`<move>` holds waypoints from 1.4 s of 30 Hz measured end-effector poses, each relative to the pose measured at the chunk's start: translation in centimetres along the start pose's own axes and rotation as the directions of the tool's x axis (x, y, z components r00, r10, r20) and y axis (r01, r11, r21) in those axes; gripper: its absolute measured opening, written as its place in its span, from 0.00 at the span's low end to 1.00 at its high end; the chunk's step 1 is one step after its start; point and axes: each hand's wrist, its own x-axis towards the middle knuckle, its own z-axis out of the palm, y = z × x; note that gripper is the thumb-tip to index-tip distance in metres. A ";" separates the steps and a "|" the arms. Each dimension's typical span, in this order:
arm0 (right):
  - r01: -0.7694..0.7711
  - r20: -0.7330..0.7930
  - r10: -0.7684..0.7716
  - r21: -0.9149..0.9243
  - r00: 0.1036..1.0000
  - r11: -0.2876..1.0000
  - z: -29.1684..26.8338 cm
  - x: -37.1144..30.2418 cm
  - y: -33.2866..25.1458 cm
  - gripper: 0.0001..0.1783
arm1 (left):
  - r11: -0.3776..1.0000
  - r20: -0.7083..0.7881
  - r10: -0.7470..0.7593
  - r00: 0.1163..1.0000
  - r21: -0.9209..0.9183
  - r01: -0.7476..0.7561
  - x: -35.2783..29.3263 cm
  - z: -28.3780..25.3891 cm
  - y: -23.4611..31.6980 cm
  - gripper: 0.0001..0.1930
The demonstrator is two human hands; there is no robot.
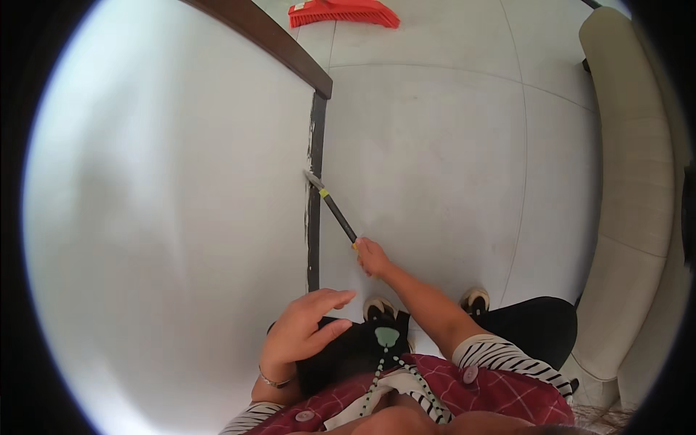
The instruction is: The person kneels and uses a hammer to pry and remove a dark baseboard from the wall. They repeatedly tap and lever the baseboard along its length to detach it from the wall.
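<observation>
My right hand (372, 257) is closed round the end of a black-handled tool (339, 216) with a yellow-green collar. Its small grey metal head (313, 179) rests against the dark strip (315, 239) along the foot of the white wall (181, 188); I cannot tell the head's exact kind. Flaked, ragged white edges run along that strip where it meets the wall. Nearer to me, my left hand (303, 326) is held out with thumb and fingers apart and nothing in it, close to the strip's near end.
A brown wooden board (272, 43) continues from the strip's far end. Beyond it a red broom head (344, 12) lies on the pale tiled floor (435, 167). A beige padded sofa (631, 167) stands along the right. My shoes (475, 299) are just below the right forearm.
</observation>
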 end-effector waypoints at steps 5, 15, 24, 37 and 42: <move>0.079 -0.129 -0.098 -0.146 0.987 0.986 1.0 1.0 0.4 0.26 | 0.998 -0.102 0.006 0.995 -0.062 -0.013 -2.6 1.5 -3.6 0.19; 0.090 -0.131 -0.116 -0.191 0.985 0.977 3.0 -0.6 -4.3 0.26 | 0.999 0.036 -0.028 0.999 0.042 0.026 -5.8 -2.8 -2.3 0.21; 0.164 -0.138 -0.211 -0.290 0.968 0.943 3.2 0.9 -6.3 0.25 | 0.996 0.058 -0.043 0.997 0.075 0.039 -6.1 -3.2 -1.2 0.22; 0.155 -0.169 -0.200 -0.244 0.965 0.957 3.0 3.5 -7.4 0.27 | 0.996 0.111 -0.064 0.992 0.063 0.058 -5.9 -4.0 -1.8 0.22; 0.121 -0.120 -0.142 -0.165 0.983 0.979 1.9 4.9 -11.5 0.27 | 0.996 0.108 -0.077 0.991 0.044 0.072 -5.8 -4.6 -2.4 0.21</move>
